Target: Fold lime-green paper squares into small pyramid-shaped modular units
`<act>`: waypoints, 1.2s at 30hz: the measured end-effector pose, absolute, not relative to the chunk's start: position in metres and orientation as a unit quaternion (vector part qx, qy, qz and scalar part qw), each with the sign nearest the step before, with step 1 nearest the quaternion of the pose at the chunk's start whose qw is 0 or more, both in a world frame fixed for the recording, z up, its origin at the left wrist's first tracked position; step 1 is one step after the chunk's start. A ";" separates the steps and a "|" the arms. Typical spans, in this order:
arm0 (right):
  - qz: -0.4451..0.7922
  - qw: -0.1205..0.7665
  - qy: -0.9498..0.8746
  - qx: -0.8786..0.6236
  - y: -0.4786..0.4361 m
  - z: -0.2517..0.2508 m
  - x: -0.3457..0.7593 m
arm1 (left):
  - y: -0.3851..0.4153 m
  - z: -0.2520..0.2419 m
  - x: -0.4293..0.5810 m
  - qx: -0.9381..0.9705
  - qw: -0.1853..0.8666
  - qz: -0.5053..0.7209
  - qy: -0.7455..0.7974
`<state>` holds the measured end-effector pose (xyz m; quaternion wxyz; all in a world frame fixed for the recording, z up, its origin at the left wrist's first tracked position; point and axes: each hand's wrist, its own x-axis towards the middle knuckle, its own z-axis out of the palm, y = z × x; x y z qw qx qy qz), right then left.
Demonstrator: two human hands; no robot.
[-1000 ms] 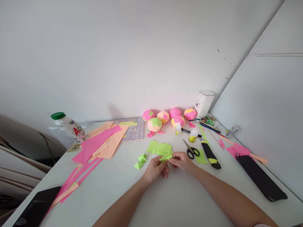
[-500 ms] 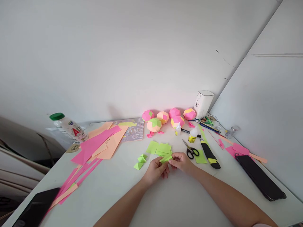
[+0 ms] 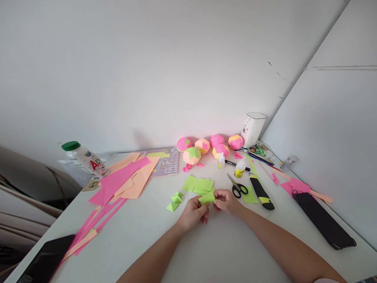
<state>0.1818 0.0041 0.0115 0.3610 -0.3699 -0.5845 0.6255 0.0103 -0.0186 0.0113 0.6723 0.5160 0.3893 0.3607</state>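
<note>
From the head camera, a white table (image 3: 224, 243) runs into a corner between two plain white walls. Along the back wall lies a cluster of pink, orange and green paper balls (image 3: 210, 147), with a white box (image 3: 253, 129) standing just to their right. At the left edge, a clear bottle with a green cap (image 3: 85, 159) lies tilted, near a spread of pink and orange sheets (image 3: 126, 177). Long pink strips (image 3: 97, 220) trail from these toward a dark tablet (image 3: 44, 261) at the near left corner. In the middle lies a loose stack of green squares (image 3: 198, 184), with a few folded green triangles (image 3: 175, 200) just to its left. To the right of the stack are black-handled scissors (image 3: 238, 187), a small glue bottle (image 3: 240, 168) and a black and yellow utility knife (image 3: 261, 192). A long dark case (image 3: 324, 224) lies along the right wall.

Both forearms reach in from the near edge and meet at the middle of the table. The left hand (image 3: 193, 212) and right hand (image 3: 226, 200) sit close together, fingers curled inward. Together they pinch a green paper piece (image 3: 207, 197), one hand at each end, just in front of the green squares. The piece seems to be partly folded, though it is too small to make out its shape. The scissors lie just beyond the right hand, untouched.
</note>
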 end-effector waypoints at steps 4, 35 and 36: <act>0.647 0.396 -0.553 -0.344 0.008 0.015 0.185 | -0.017 0.011 0.008 0.498 0.676 0.377 0.393; 0.626 0.367 -0.575 -0.377 0.009 0.006 0.183 | -0.014 0.009 0.014 0.415 0.657 0.503 0.379; 0.624 0.376 -0.573 -0.376 0.010 0.007 0.183 | -0.014 0.008 0.014 0.413 0.655 0.507 0.379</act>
